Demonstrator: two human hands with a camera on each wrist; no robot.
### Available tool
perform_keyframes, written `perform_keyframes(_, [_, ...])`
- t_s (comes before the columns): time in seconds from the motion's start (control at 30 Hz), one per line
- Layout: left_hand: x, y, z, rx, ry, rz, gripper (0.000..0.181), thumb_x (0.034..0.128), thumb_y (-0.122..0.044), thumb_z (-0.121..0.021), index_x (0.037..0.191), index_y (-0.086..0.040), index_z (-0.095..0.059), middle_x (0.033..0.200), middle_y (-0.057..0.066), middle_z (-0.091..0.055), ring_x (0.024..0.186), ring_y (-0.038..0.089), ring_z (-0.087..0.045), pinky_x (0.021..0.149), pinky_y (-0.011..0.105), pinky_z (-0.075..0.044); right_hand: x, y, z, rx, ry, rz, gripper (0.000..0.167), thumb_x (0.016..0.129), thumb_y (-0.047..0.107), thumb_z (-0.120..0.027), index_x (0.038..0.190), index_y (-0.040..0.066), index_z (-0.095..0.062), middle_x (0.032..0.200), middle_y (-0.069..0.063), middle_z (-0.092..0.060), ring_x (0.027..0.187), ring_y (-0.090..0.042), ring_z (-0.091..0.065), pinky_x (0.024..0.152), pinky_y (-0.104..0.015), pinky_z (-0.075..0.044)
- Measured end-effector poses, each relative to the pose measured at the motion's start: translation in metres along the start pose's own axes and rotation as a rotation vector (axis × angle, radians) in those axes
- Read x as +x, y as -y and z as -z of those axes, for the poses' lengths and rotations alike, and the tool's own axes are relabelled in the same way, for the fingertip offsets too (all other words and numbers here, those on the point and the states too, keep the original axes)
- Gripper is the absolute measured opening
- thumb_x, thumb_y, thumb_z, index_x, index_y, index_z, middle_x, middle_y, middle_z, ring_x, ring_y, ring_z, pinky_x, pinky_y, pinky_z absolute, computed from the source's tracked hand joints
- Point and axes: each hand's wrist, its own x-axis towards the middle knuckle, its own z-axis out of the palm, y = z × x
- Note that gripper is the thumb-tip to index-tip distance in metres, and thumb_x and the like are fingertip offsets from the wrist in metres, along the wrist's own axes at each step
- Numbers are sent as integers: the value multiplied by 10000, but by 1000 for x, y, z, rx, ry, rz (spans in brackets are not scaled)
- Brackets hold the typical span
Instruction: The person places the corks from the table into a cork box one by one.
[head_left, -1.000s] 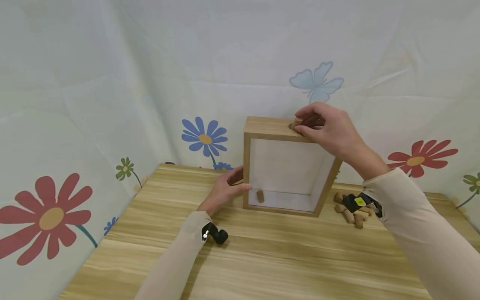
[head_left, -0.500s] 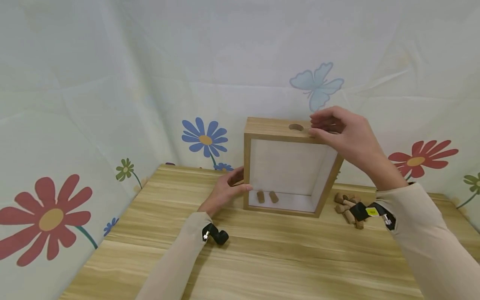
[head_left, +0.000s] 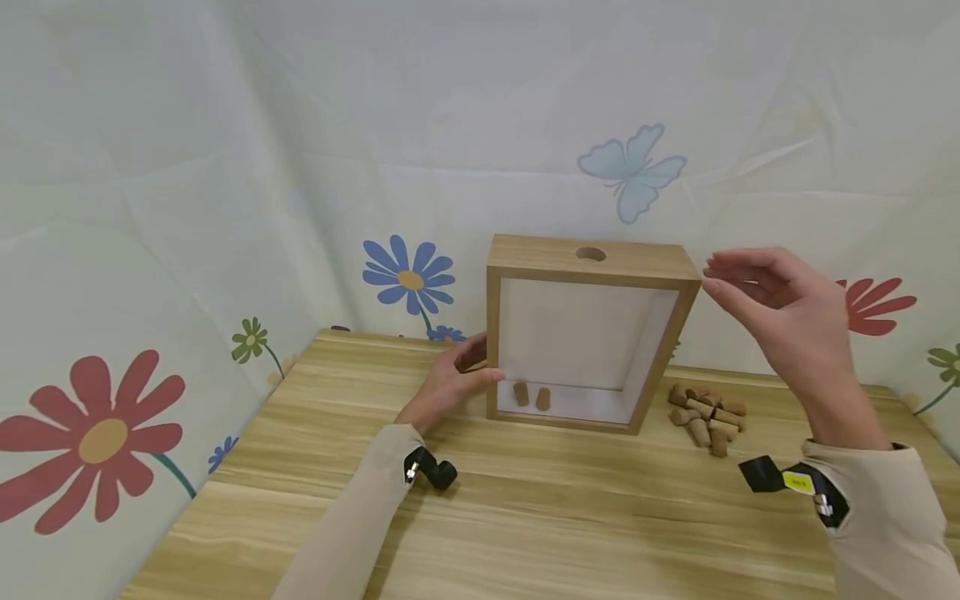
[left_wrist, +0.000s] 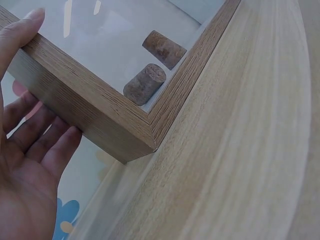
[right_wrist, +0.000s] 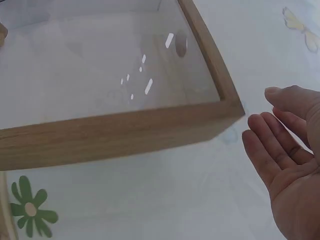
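A wooden shadow box (head_left: 592, 260) with a clear front and a round hole (head_left: 591, 254) in its top stands upright on the table. Two corks lie inside at the lower left: one cork (left_wrist: 144, 84) near the corner, another cork (left_wrist: 164, 49) beside it. My left hand (head_left: 448, 379) holds the box's left side, thumb over the front frame and fingers against the side face (left_wrist: 100, 125). Off the top right corner my right hand (head_left: 787, 312) hangs in the air, fingers loosely bent, nothing between them. In the right wrist view, that hand (right_wrist: 290, 150) is apart from the frame.
Right of the box, a pile of several loose corks (head_left: 705, 417) lies on the wood-grain table (head_left: 570, 517). Close behind the table hangs a white cloth (head_left: 465, 125) printed with flowers and a butterfly. Each wrist wears a small black camera (head_left: 761, 473).
My right hand let a cork go through the top hole and moved right, away from the box. A second cork now lies inside, slightly shifted since landing. My left hand stays put.
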Motion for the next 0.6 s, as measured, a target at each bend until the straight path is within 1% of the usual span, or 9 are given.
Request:
perform_keyframes(0.07, [0, 0, 0, 5, -2, 2, 832, 915, -247, -862, 1600, -28, -443, 1523, 162, -566, 1397, 317, -548, 1136, 403, -471, -7, -8, 5, 13, -22, -34, 378, 938, -41, -783, 1308, -21, -709, 1173, 33, -763, 1035, -53, -728, 874, -124, -546])
perform_keyframes(0.17, [1, 1, 0, 3, -2, 2, 829, 914, -235, -863, 1602, -35, -445, 1523, 158, -566, 1397, 314, -548, 1138, 405, -469, -16, -24, 10, 12, -31, -81, 378, 947, -42, -772, 1317, -32, -698, 1169, 66, -764, 1018, -30, -730, 863, -116, -544])
perform_keyframes(0.23, [1, 1, 1, 3, 1, 1, 827, 916, -232, -862, 1602, -36, -444, 1523, 158, -566, 1398, 314, -547, 1138, 403, -468, -23, -35, 13, -36, -32, -103, 365, 960, -19, -768, 1318, -32, -696, 1156, 108, -763, 1011, -4, -724, 853, -106, -540])
perform_keyframes(0.3, [1, 1, 1, 3, 2, 1, 826, 918, -234, -862, 1602, -35, -444, 1521, 159, -567, 1397, 316, -548, 1137, 402, -470, -29, -47, 15, -54, -34, -122, 351, 968, -8, -763, 1312, -37, -696, 1139, 133, -762, 1004, 13, -720, 846, -100, -537])
perform_keyframes(0.5, [-1, -1, 0, 7, -1, 5, 835, 917, -255, -862, 1605, -40, -441, 1522, 153, -567, 1396, 314, -549, 1135, 403, -472, -45, -80, 18, -62, 4, -180, 329, 990, 57, -761, 1313, 19, -711, 1110, 186, -752, 978, 57, -708, 814, -82, -530])
perform_keyframes(0.6, [-1, -1, 0, 7, -3, 6, 854, 908, -282, -870, 1606, -41, -440, 1523, 155, -566, 1398, 316, -548, 1134, 405, -472, -52, -93, 19, -90, 26, -202, 321, 1001, 89, -758, 1307, 12, -705, 1086, 224, -734, 955, 82, -698, 807, -73, -524])
